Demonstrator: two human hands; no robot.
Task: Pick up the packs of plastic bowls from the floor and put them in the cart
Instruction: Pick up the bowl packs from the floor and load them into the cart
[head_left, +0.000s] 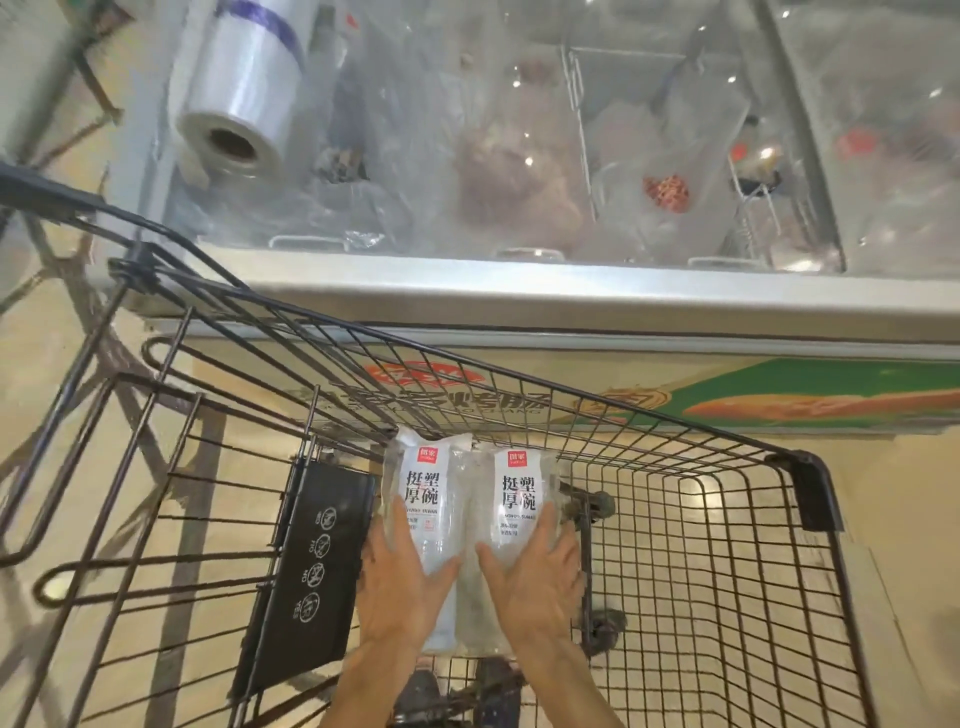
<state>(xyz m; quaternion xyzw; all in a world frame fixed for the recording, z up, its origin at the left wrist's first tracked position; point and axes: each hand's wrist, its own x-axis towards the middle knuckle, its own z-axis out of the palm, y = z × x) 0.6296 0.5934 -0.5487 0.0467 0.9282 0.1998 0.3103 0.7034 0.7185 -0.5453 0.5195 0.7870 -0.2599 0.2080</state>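
Two clear packs of plastic bowls with white labels and red logos lie side by side inside the wire cart (727, 519), near its left end. My left hand (400, 577) holds the left pack (423, 483), fingers wrapped over its side and thumb across the front. My right hand (535, 577) holds the right pack (519, 488) in the same way. Both packs point away from me, their far ends against the cart's wire wall. Whether they rest on the cart's bottom cannot be told.
A chest freezer (571, 296) with sliding glass lids stands right behind the cart. A roll of plastic bags (239, 98) lies on its left end. The cart's folded black child-seat flap (306, 571) is left of the packs. Tiled floor shows through the wires.
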